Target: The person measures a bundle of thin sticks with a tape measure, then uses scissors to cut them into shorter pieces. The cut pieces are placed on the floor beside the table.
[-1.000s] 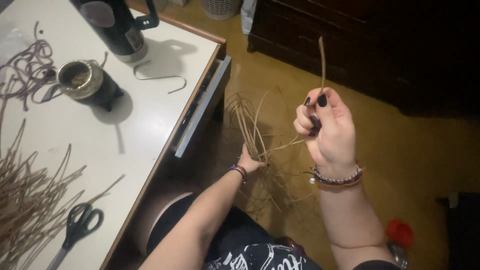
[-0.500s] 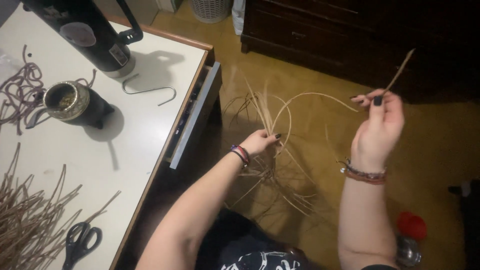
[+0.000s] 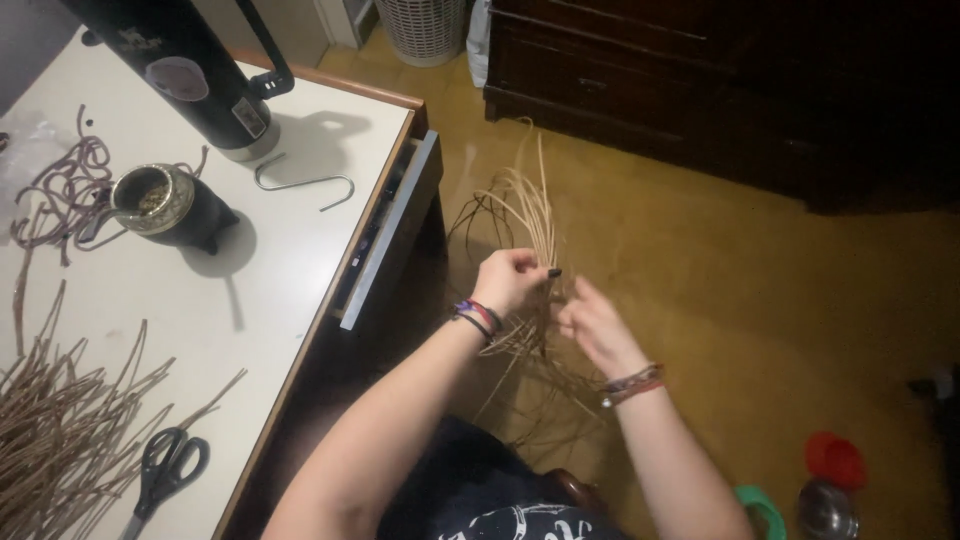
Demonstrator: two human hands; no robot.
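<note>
A loose bundle of thin tan reed strands stands up in front of me, below the table's edge. My left hand is closed around the strands near their crossing point. My right hand sits just right of it, fingers curled in among the lower strands. Both wrists carry beaded bracelets.
A white table at left holds a tall black flask, a small round metal-rimmed cup, a bent metal hook, black scissors and several brown reeds. A dark wooden cabinet stands behind; small red and green items lie on the floor.
My right hand, raised high with a single long strand, has come down and left to join the left hand at the bundle. The view shifted slightly.
</note>
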